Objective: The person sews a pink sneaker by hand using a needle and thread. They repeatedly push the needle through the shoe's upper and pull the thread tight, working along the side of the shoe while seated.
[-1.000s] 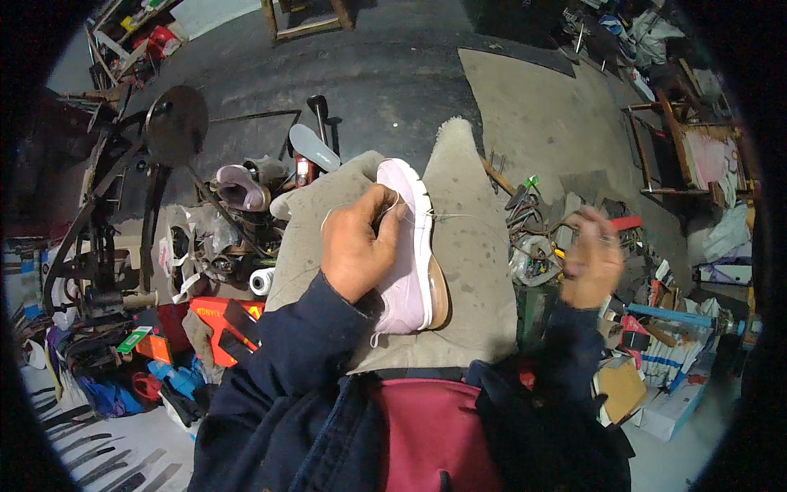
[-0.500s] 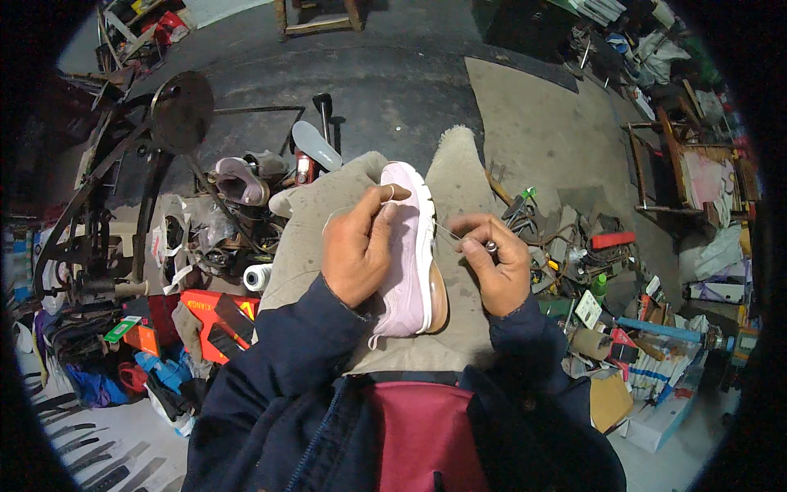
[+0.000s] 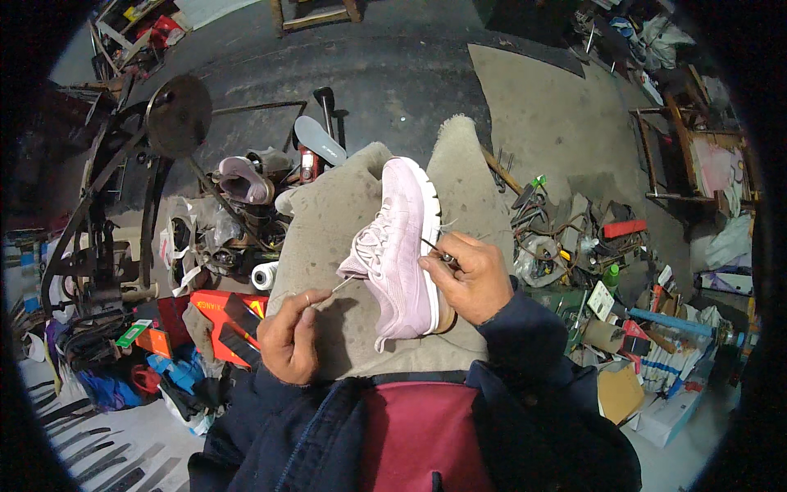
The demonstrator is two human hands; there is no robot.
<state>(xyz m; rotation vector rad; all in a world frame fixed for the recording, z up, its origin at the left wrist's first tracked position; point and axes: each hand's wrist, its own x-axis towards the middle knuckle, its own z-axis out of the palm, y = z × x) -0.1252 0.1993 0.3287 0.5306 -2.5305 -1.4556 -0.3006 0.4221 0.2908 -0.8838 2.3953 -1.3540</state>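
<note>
A pale pink sneaker (image 3: 406, 238) with a white sole lies across my lap on a grey cloth (image 3: 320, 213), its toe pointing away. My right hand (image 3: 471, 279) is closed around an awl (image 3: 429, 244), whose thin dark shaft points at the seam between upper and sole; whether its tip is inside is too small to tell. A short white thread end (image 3: 447, 224) sticks out beside the sole. Left of the shoe, my left hand (image 3: 291, 336) pinches a white thread (image 3: 342, 284) that runs toward the shoe's opening.
On the left stands a dark metal machine with a round wheel (image 3: 178, 116). Nearby are a grey insole (image 3: 320, 141), another pink shoe (image 3: 244, 180), a white thread spool (image 3: 264, 276) and a red-orange box (image 3: 221, 324). Tools and scraps (image 3: 574, 246) crowd the right side.
My left hand has left the top of the shoe and moved down and left, with the thread drawn toward the opening. My right hand has brought the awl up to the sole edge.
</note>
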